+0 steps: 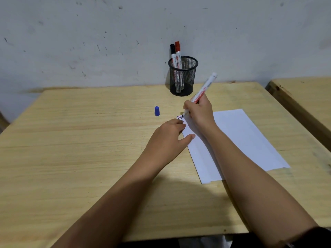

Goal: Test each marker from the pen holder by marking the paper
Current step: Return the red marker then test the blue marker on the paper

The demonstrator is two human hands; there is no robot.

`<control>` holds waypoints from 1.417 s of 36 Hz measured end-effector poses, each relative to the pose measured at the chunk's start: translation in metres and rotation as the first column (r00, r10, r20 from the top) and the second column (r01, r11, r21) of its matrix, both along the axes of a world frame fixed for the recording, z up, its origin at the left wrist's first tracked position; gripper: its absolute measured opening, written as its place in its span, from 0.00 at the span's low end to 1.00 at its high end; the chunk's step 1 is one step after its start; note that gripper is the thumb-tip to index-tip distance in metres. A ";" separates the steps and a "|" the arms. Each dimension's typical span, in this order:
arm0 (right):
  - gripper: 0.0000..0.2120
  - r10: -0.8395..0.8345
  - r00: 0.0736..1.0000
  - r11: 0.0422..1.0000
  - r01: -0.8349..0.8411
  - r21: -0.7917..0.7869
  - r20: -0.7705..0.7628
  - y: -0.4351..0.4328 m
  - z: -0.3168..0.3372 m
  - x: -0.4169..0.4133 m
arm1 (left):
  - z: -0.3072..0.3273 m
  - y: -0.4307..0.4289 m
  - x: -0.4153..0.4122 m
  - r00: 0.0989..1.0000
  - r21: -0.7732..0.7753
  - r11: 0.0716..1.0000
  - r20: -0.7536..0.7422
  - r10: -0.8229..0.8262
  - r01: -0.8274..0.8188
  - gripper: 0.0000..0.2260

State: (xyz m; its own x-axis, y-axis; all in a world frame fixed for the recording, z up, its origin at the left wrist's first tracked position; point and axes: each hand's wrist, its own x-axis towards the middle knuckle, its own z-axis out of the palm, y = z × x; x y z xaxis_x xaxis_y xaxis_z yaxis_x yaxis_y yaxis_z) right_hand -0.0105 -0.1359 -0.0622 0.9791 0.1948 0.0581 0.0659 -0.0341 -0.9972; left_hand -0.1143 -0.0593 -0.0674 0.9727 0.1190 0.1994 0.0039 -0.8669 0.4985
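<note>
On the worktop, the blue cap stands apart to the left, so your third marker is uncapped. Your left hand lies flat, fingers loosely spread, pinning the paper at its edge. Your right hand pinches the marker, tip on the paper's far corner beside short red and dark strokes. Behind, the pen holder keeps the capped black marker and red marker, apparently tested; this looks like the last one.

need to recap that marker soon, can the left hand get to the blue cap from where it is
Probably yes. The left hand rests flat on the paper's edge, holding nothing, and the blue cap stands on bare table just beyond it, nothing between them.
</note>
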 end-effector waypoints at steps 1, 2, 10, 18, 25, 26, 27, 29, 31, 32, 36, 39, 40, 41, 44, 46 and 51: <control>0.09 -0.020 0.999 0.998 0.022 0.058 -0.032 -0.002 0.001 0.001 | -0.001 0.001 0.000 1.000 -0.006 1.000 0.004 -0.003 0.003 0.19; 0.09 -0.032 0.996 0.989 0.043 0.140 -0.081 -0.003 0.001 0.003 | -0.001 0.001 0.001 1.000 -0.014 1.000 0.010 -0.007 0.007 0.19; 0.08 0.065 0.973 0.863 0.056 0.502 -0.220 -0.016 0.003 0.007 | -0.004 0.003 0.002 0.999 -0.005 1.000 0.023 -0.025 0.025 0.20; 0.08 0.084 0.957 0.750 0.121 0.650 -0.276 -0.023 0.021 0.009 | -0.001 0.005 0.002 0.996 0.036 0.997 -0.059 -0.067 0.069 0.15; 0.07 0.100 0.976 0.757 0.054 0.652 -0.196 -0.040 0.051 0.012 | 0.027 0.034 0.020 0.990 -0.096 0.989 0.072 0.118 -0.111 0.18; 0.07 0.105 0.977 0.756 0.043 0.653 -0.187 -0.042 0.054 0.012 | 0.028 0.040 0.025 0.989 -0.062 0.989 0.058 0.140 -0.136 0.19; 0.07 0.108 0.978 0.758 0.036 0.651 -0.180 -0.044 0.057 0.011 | 0.029 0.046 0.028 0.987 -0.024 0.987 0.024 0.161 -0.160 0.18; 0.07 0.111 0.979 0.765 0.027 0.643 -0.173 -0.047 0.061 0.010 | 0.028 0.054 0.035 0.982 0.035 0.984 -0.062 0.179 -0.177 0.16; 0.07 0.119 0.979 0.771 0.014 0.637 -0.166 -0.050 0.065 0.008 | 0.028 0.059 0.038 0.983 0.081 0.986 -0.096 0.155 -0.147 0.12; 0.07 0.123 0.979 0.770 0.009 0.638 -0.163 -0.051 0.066 0.007 | 0.028 0.060 0.039 0.984 0.073 0.987 -0.090 0.152 -0.145 0.10; 0.07 0.126 0.981 0.772 -0.002 0.636 -0.150 -0.052 0.070 0.004 | 0.041 0.058 0.043 0.986 -0.277 0.948 0.014 0.167 -0.156 0.07; 0.07 0.137 0.982 0.786 -0.029 0.618 -0.128 -0.051 0.073 0.003 | 0.059 0.047 0.047 0.968 -0.636 0.769 0.154 0.199 -0.057 0.04; 0.07 0.141 0.984 0.794 -0.043 0.607 -0.113 -0.050 0.074 0.003 | 0.064 0.043 0.049 0.962 -0.732 0.681 0.174 0.210 -0.016 0.03; 0.07 0.144 0.985 0.800 -0.057 0.598 -0.099 -0.049 0.075 0.002 | 0.069 0.039 0.050 0.959 -0.812 0.583 0.181 0.220 0.020 0.04; 0.07 0.151 0.987 0.799 -0.085 0.595 -0.062 -0.047 0.080 -0.001 | 0.079 0.028 0.054 0.960 -0.931 0.356 0.169 0.223 0.082 0.04; 0.07 0.156 0.987 0.793 -0.097 0.602 -0.047 -0.046 0.084 -0.003 | 0.083 0.023 0.054 0.964 -0.960 0.256 0.170 0.205 0.115 0.04; 0.08 0.198 0.980 0.791 -0.141 0.596 -0.030 -0.045 0.089 -0.008 | 0.087 0.015 0.053 0.973 -0.969 0.208 0.166 0.160 0.131 0.03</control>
State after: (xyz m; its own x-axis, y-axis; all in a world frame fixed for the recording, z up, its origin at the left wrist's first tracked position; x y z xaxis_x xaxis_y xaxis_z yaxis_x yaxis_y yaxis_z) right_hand -0.0181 -0.1809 0.0266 0.9401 0.3140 0.1329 -0.0721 0.5639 -0.8227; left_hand -0.0617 -0.0440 0.0194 0.9243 0.3726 0.0826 -0.2046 0.3011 0.9314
